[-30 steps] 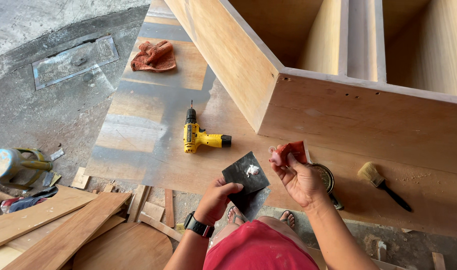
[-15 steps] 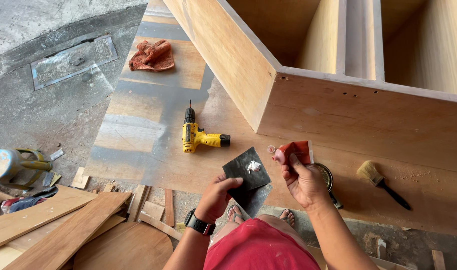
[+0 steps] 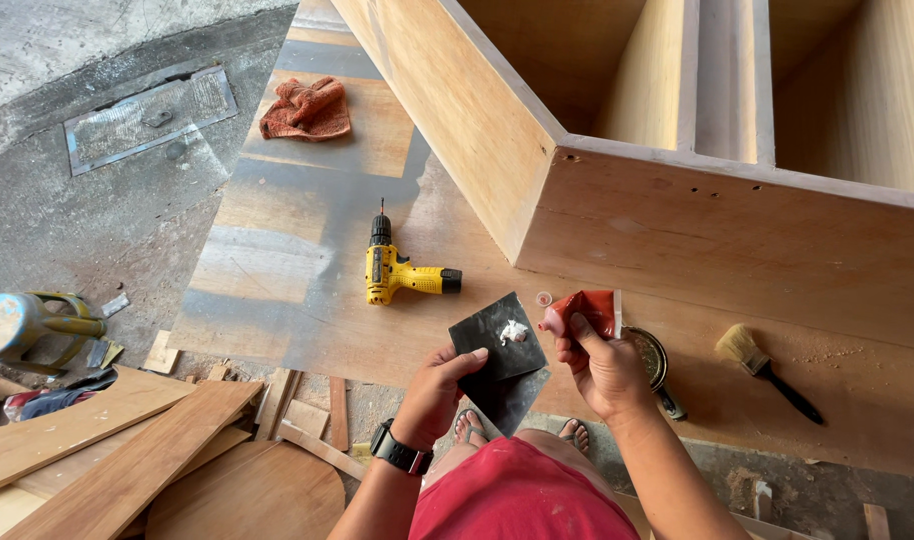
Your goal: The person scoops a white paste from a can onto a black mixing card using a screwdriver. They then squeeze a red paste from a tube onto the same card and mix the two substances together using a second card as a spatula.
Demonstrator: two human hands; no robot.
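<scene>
My left hand (image 3: 440, 388) holds a dark square sheet (image 3: 499, 355) flat by its lower left edge; a small white blob of paste (image 3: 514, 331) sits on it. My right hand (image 3: 602, 368) grips a red squeeze tube (image 3: 589, 310) with its nozzle pointing left, just right of the blob and slightly apart from it. Both hands are in front of a large wooden cabinet (image 3: 677, 220). A black watch is on my left wrist.
A yellow cordless drill (image 3: 395, 272) lies on the plywood board left of the hands. A paint brush (image 3: 762, 367) and a round tin (image 3: 651, 357) lie to the right. An orange rag (image 3: 307, 108) lies farther off. Wood offcuts (image 3: 137, 450) are piled at lower left.
The right hand has turned the tube so its nozzle points down toward the sheet. The left hand has shifted the sheet slightly. The white blob still sits on the sheet.
</scene>
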